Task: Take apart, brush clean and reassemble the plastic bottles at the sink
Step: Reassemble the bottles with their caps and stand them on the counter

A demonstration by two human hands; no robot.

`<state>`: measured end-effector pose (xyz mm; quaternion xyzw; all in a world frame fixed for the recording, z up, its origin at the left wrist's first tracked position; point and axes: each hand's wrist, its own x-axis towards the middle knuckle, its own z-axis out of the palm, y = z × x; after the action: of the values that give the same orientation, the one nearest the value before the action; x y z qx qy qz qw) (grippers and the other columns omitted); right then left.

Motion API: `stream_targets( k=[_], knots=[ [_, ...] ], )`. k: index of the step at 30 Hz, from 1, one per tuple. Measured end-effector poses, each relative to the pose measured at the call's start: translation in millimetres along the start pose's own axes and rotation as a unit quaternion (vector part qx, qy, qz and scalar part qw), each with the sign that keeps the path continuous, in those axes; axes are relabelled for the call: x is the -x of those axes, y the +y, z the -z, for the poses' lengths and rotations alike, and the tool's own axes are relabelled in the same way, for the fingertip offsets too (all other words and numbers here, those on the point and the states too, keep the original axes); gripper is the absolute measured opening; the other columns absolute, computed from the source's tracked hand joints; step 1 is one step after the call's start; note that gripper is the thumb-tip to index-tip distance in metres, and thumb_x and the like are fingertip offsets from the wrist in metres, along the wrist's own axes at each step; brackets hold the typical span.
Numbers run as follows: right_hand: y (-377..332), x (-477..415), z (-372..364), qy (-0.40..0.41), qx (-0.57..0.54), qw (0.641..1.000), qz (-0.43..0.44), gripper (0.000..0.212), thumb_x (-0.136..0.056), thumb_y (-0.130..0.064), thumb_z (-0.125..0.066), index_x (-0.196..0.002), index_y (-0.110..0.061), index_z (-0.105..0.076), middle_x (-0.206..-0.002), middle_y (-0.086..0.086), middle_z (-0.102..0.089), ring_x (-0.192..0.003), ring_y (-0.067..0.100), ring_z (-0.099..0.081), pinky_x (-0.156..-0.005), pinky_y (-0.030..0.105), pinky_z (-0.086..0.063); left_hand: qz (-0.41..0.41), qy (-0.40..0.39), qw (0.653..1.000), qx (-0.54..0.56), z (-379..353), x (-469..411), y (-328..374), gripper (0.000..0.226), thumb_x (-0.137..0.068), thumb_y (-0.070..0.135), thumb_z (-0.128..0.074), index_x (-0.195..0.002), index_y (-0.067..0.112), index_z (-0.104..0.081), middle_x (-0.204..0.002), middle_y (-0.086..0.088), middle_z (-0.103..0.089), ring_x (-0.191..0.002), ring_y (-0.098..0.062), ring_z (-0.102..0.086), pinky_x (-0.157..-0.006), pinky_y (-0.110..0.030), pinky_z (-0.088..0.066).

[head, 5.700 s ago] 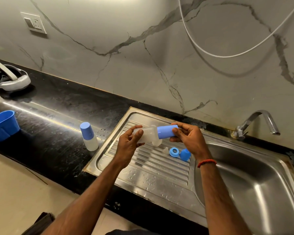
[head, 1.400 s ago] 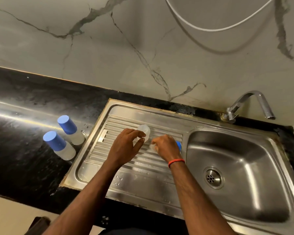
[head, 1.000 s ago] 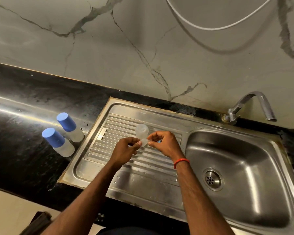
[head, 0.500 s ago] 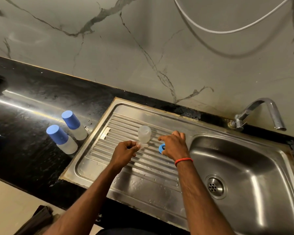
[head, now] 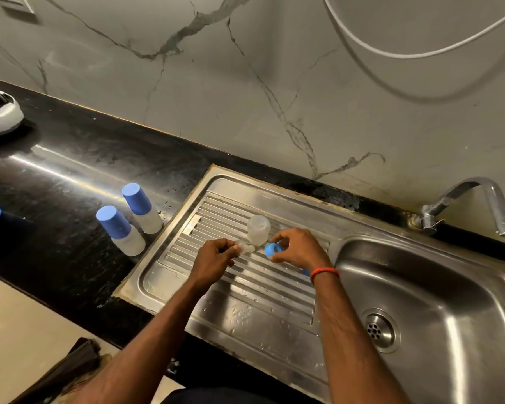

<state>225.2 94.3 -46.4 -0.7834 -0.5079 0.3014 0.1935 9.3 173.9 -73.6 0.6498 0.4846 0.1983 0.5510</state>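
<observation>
While the left hand (head: pixel 216 256) pinches a small translucent piece (head: pixel 244 246) between thumb and curled fingertips, the right hand (head: pixel 299 248) grips a blue collar ring (head: pixel 273 249) with thumb below and fingers arched over it. The ring's open side faces the translucent piece, and the two parts are close together but not joined. Both hands hover low over the ribbed steel drainboard (head: pixel 236 304). Just behind them stands a clear bottle body (head: pixel 258 230) on the ribs, with no cap on it; whether its mouth faces up or down cannot be told. A sliver of another blue part (head: pixel 305 272) peeks out beneath the right wrist, beside a red thread bracelet (head: pixel 324 272). To the left, on the black countertop (head: pixel 70 170), two assembled bottles with blue caps (head: pixel 120 230) (head: pixel 142 208) stand side by side, near the drainboard's edge. The sink basin (head: pixel 449 287) lies to the right with its drain (head: pixel 378 330) in view, and a chrome tap (head: pixel 473 204) curves over the back rim. A white cable (head: pixel 405 53) loops across the marbled wall.
</observation>
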Motion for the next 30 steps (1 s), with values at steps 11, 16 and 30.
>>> stream_targets(
  k=[11,16,30],
  knots=[
    [-49,27,10,0.038,-0.109,0.991,0.065,0.043,-0.063,-0.019,-0.094,-0.096,-0.019,-0.065,-0.091,-0.002,-0.072,-0.082,0.009,-0.070,-0.076,0.026,-0.060,-0.003,-0.024,0.995,0.095,1,13,21,0.014,-0.097,0.022,-0.066,-0.096,0.013,-0.078,-0.086,-0.009,-0.076,-0.070,-0.014,-0.065,-0.057,-0.024,-0.047],
    [-56,36,0,0.097,-0.103,0.985,0.095,0.034,-0.063,-0.019,-0.093,-0.087,-0.014,-0.069,-0.081,-0.001,-0.071,-0.075,0.011,-0.070,-0.074,0.027,-0.061,-0.012,-0.063,0.987,0.147,6,21,31,0.019,-0.100,0.021,-0.061,-0.097,0.013,-0.078,-0.085,-0.012,-0.074,-0.078,-0.018,-0.065,-0.067,-0.031,-0.050],
    [-67,55,10,0.121,-0.115,0.975,0.145,0.021,-0.078,-0.024,-0.084,-0.086,-0.010,-0.072,-0.081,0.001,-0.073,-0.076,0.010,-0.070,-0.074,0.025,-0.060,-0.055,-0.195,0.906,0.371,4,33,40,0.049,-0.086,0.010,-0.067,-0.133,0.004,-0.056,-0.123,-0.021,-0.068,-0.109,-0.039,-0.069,-0.088,-0.044,-0.061]
  ],
)
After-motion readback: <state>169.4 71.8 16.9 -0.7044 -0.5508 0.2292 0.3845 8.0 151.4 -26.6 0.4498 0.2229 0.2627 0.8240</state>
